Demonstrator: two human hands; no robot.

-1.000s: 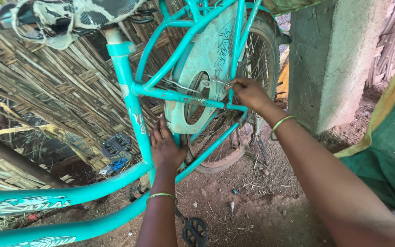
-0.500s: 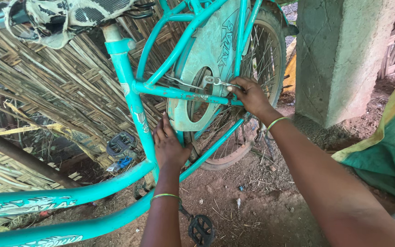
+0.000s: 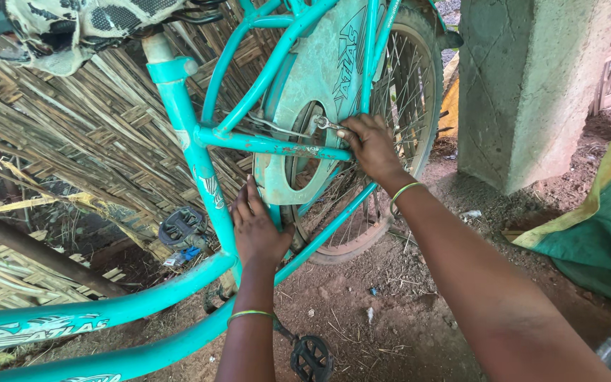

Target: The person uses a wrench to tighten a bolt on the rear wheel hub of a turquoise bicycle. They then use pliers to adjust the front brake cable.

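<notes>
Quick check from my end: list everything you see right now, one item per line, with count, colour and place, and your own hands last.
bicycle: one, turquoise, across the left and centre
chain guard: one, faded turquoise, beside the rear wheel
rear wheel: one, spoked, dark tyre, top centre
spanner: one, silver, at the chain guard
saddle: one, worn pale cover, top left
pedals: two, black, bottom centre and left of frame
woven fence: tan, behind the bicycle
pillar: one, grey concrete, top right
cloth: green with yellow edge, right
left hand: on the frame by the chain guard
right hand: holding the spanner
</notes>
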